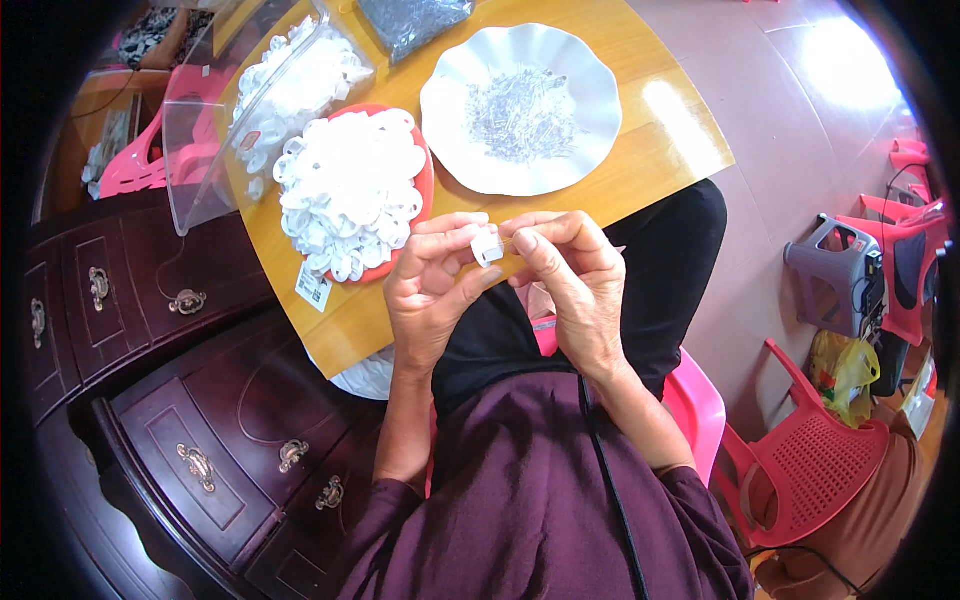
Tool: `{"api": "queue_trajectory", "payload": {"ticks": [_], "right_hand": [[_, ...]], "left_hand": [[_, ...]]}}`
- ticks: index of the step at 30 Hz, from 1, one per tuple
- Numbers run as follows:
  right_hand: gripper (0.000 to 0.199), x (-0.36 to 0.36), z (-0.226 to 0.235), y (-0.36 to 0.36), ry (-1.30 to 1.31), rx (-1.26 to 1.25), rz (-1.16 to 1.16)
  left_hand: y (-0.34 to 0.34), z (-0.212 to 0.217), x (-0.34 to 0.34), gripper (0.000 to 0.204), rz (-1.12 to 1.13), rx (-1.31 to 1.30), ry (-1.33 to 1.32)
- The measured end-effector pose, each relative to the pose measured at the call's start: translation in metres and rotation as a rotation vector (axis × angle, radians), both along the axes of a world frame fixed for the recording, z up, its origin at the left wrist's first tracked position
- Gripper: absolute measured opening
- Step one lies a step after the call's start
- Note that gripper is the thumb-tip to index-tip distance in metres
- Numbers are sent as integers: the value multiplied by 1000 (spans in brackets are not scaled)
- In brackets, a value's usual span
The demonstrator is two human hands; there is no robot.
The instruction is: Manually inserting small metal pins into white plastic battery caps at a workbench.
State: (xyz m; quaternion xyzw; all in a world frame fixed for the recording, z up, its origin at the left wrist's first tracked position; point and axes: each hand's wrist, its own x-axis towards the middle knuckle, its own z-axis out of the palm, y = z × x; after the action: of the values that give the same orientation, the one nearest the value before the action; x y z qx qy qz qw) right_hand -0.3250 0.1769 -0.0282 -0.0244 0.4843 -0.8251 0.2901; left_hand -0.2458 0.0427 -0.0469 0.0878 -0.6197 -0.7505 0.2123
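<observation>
Holds one small white piece between thumb and fingers of the left hand, by the near edge of the counter; pinches narrowly beside it with the right hand, cannot tell on what. Seems partway through this piece. Has a big white heap on a red plate to the left, clear slivers on a wavy white plate at the far side, white bits in a clear bin far left. Cannot tell finished from unfinished.

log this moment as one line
left hand: holding small white piece | right hand: close beside it, contact unclear | nearby: white pieces on red tray, clear pieces in white plate
</observation>
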Motion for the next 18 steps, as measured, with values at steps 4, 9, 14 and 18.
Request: {"api": "queue_trajectory", "payload": {"ticks": [4, 9, 14, 18], "right_hand": [[14, 2, -11, -1, 71, -32, 19], [18, -7, -12, 7, 2, 25, 143], [19, -13, -3, 13, -32, 98, 181], [14, -17, -3, 15, -22, 126, 220]], "left_hand": [[3, 0, -1, 39, 4, 7, -4], [3, 1, -1, 40, 2, -17, -22], [-2, 4, -1, 40, -12, -46, -35], [-3, 5, 1, 38, -16, -62, -35]]}}
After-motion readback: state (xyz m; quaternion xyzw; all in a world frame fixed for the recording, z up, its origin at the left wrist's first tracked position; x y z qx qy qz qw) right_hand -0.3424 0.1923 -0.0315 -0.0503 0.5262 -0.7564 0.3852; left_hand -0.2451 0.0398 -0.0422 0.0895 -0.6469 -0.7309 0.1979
